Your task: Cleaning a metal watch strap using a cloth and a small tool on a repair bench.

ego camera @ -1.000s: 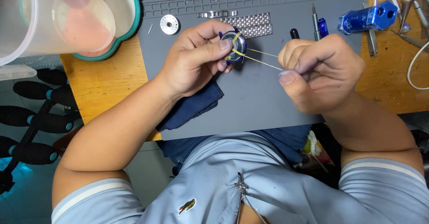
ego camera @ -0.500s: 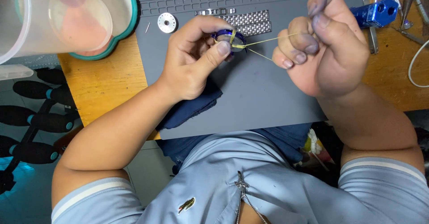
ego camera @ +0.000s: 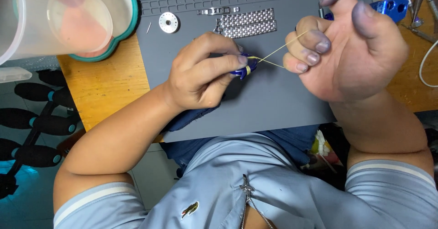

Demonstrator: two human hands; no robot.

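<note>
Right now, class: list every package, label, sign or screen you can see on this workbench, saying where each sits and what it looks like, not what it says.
Clear plastic tub: top left corner, round, see-through, pinkish inside.
Shirt emblem: bottom centre on the light blue shirt, small, green.
No signs or screens.

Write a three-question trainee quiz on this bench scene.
1. True or false: the left hand pinches a small blue round object.
2. What runs between both hands? A) metal chain B) yellow elastic band C) black cable
3. Which item lies on the grey mat just above the left hand: the silver disc or the metal mesh strap?

Key: 1 true; 2 B; 3 mesh strap. The right hand pulls the band taut.
</note>
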